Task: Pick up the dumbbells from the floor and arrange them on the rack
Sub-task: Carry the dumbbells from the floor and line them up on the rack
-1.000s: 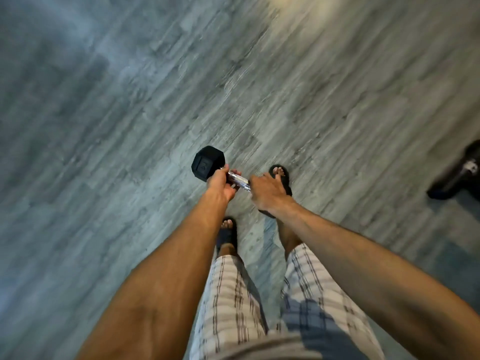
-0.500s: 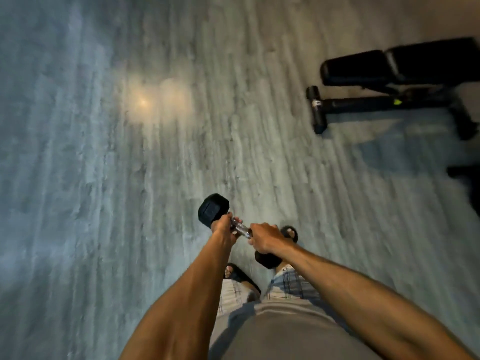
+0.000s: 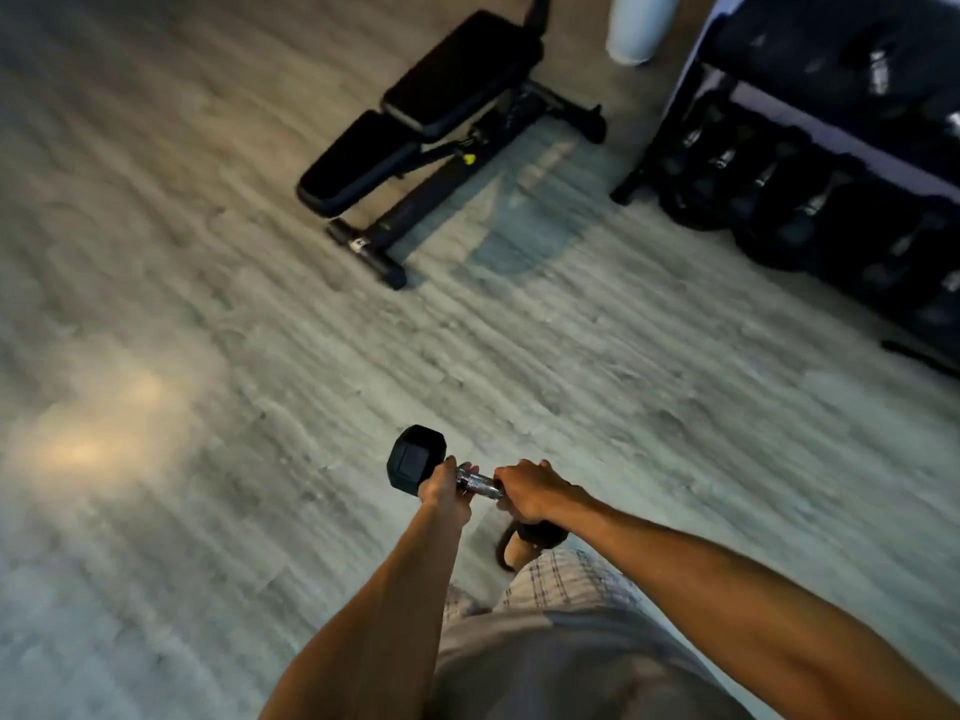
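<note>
I carry a black hex dumbbell (image 3: 415, 458) with a chrome handle in front of my waist, off the floor. My left hand (image 3: 444, 484) grips the handle right beside the visible black head. My right hand (image 3: 530, 491) grips the other end of the handle and hides the second head below it. The dark dumbbell rack (image 3: 810, 111) stands at the upper right, with several black dumbbells on its lower tier, all blurred.
A black adjustable weight bench (image 3: 415, 127) stands on the grey wood-look floor ahead, left of the rack. A pale cylinder (image 3: 639, 23) stands beyond it at the top. Open floor lies between me and the rack.
The view has swung up and to the right; the bench has come nearer and the rack has come into view. Both hands keep their hold on the dumbbell.
</note>
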`<move>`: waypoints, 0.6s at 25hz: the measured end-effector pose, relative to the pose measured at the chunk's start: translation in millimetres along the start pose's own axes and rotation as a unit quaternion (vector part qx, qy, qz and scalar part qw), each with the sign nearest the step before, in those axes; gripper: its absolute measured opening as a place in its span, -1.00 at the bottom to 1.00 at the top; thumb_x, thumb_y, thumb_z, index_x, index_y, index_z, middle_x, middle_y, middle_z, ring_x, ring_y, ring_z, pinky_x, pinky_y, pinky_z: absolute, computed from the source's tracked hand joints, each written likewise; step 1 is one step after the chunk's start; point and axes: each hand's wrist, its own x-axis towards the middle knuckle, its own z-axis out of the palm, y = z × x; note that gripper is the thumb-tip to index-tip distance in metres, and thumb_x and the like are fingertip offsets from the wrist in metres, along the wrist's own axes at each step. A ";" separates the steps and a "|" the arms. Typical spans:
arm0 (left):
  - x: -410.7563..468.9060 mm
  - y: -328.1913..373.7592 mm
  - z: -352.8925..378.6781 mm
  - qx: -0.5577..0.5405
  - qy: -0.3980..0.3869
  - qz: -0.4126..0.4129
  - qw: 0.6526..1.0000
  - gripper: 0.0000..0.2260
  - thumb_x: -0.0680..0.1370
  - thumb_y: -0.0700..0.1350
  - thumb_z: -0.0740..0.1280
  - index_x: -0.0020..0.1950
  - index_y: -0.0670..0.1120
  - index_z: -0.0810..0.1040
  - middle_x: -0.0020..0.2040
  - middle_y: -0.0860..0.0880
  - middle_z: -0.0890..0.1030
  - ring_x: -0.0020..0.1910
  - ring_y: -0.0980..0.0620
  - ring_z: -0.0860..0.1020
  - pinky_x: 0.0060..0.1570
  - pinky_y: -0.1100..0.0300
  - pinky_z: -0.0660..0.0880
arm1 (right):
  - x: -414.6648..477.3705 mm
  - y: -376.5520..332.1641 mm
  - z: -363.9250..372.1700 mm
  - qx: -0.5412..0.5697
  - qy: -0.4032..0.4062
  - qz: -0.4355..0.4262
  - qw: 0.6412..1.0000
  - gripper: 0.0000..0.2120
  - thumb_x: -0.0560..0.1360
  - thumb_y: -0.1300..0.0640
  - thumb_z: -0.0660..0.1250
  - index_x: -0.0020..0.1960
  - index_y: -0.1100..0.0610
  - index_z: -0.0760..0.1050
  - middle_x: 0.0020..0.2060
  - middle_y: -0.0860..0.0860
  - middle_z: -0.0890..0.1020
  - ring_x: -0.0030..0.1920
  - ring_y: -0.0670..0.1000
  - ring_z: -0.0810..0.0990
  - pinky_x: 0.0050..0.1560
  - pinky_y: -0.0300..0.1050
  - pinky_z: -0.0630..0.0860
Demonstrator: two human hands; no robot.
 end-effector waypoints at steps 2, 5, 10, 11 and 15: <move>3.5 -5.9 54.8 0.029 -0.001 0.006 1.000 -0.92 0.62 -0.26 0.24 -0.06 -0.24 0.39 -0.42 -0.17 0.57 -0.40 -0.08 0.56 -0.31 0.03 0.51 | 5.2 46.6 -19.7 0.040 0.009 0.019 0.999 -0.80 0.57 0.06 0.26 0.15 0.10 0.48 -0.01 0.15 0.58 0.08 0.21 0.51 0.11 0.09 0.34; 8.9 -12.4 134.5 0.072 -0.016 0.012 0.997 -0.85 0.63 -0.26 0.26 -0.14 -0.23 0.40 -0.26 -0.19 0.53 -0.39 -0.09 0.58 -0.28 0.02 0.52 | 16.3 109.5 -47.0 0.080 0.022 0.057 0.995 -0.81 0.56 0.02 0.23 0.13 0.06 0.46 0.01 0.12 0.57 0.08 0.20 0.51 0.08 0.08 0.32; 16.9 -25.3 242.7 0.154 -0.035 0.011 0.987 -0.87 0.62 -0.26 0.27 -0.12 -0.22 0.42 -0.36 -0.17 0.58 -0.41 -0.08 0.59 -0.36 0.03 0.57 | 20.9 190.5 -86.0 0.136 0.049 0.102 0.984 -0.78 0.59 0.03 0.24 0.18 0.10 0.45 0.10 0.13 0.58 0.17 0.19 0.49 0.19 0.12 0.31; 18.6 -27.9 264.6 0.162 -0.038 0.010 0.986 -0.89 0.62 -0.26 0.28 -0.10 -0.23 0.44 -0.42 -0.17 0.59 -0.50 -0.07 0.60 -0.42 0.07 0.59 | 21.7 206.2 -95.2 0.137 0.060 0.110 0.983 -0.75 0.59 0.03 0.24 0.22 0.12 0.44 0.13 0.14 0.58 0.20 0.19 0.48 0.22 0.13 0.31; 26.0 -40.5 347.3 0.223 -0.036 0.022 0.974 -0.91 0.57 -0.26 0.35 -0.08 -0.26 0.47 -0.32 -0.17 0.58 -0.59 -0.03 0.57 -0.34 0.01 0.60 | 29.2 264.9 -124.5 0.165 0.089 0.148 0.971 -0.70 0.58 0.07 0.24 0.27 0.15 0.43 0.16 0.17 0.58 0.22 0.19 0.49 0.25 0.11 0.32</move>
